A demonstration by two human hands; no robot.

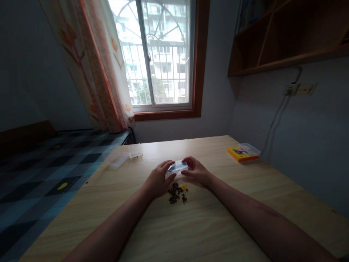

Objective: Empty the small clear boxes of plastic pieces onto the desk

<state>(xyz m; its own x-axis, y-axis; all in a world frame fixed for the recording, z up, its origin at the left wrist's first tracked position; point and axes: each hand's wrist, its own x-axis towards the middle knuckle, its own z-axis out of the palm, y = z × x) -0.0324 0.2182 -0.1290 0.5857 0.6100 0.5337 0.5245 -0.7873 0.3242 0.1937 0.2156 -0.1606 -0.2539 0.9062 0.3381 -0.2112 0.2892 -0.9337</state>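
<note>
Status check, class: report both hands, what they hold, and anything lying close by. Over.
Left hand and right hand both gripping small clear packet. Pile of small dark pieces on wooden table beneath. Over.

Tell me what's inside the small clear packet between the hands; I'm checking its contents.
The clear packet, pinched between the left hand and right hand, shows something blue inside. What it is stays unclear: it is too small, and fingers cover both ends.

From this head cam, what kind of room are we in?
Likely a bedroom or dorm room: a wooden desk beside a bed with a checked cover, a curtained, barred window and wall shelves. Both hands hold a small clear packet.
</note>
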